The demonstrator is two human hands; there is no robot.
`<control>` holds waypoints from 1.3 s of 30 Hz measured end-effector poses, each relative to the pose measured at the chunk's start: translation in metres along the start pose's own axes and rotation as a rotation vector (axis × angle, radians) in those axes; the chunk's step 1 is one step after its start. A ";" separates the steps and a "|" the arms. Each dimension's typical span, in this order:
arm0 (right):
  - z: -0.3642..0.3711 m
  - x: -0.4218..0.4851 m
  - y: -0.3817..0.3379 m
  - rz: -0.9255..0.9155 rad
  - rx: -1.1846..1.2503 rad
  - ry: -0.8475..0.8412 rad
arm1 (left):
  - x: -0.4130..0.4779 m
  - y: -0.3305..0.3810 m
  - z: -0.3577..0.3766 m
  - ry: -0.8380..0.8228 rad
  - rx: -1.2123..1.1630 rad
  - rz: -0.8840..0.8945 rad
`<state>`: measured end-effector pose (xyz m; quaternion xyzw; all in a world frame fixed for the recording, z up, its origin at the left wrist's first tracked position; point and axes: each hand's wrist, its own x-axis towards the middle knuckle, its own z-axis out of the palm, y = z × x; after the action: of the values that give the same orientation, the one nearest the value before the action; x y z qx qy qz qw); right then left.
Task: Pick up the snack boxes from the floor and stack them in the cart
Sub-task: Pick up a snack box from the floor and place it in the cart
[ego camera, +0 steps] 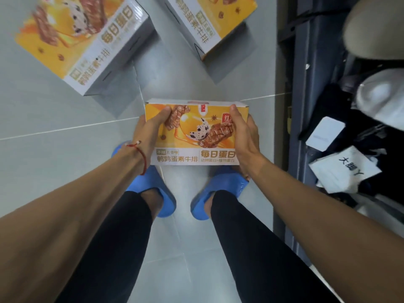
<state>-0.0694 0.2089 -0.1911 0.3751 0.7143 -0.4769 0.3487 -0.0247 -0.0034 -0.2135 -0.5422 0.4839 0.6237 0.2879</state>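
Note:
An orange and white snack box (194,136) is held above my feet, its printed face toward me. My left hand (150,125) grips its left end, thumb across the front. My right hand (242,132) grips its right end in the same way. Two more snack boxes of the same print stand on the grey tiled floor: one at the upper left (87,40) and one at the top centre (216,22). The cart cannot be made out with certainty.
My feet in blue slippers (153,193) stand on the floor tiles (54,110) under the held box. A dark blue frame (290,127) runs down the right side, with white packets (345,169), dark cloth and pale rounded objects (382,95) beyond it.

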 end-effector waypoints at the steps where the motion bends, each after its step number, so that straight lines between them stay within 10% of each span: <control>1: 0.000 -0.016 -0.008 -0.001 -0.003 -0.022 | -0.018 0.004 -0.006 -0.004 -0.005 -0.001; 24: -0.040 -0.468 -0.217 -0.187 0.074 -0.193 | -0.485 0.120 -0.165 -0.025 -0.319 0.242; 39: -0.070 -0.589 -0.251 -0.469 -0.110 -0.475 | -0.675 0.056 -0.139 0.252 -0.718 0.490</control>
<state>-0.0174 0.0892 0.4392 0.0598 0.7047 -0.5790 0.4057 0.1471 -0.0390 0.4554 -0.5488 0.3822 0.7310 -0.1356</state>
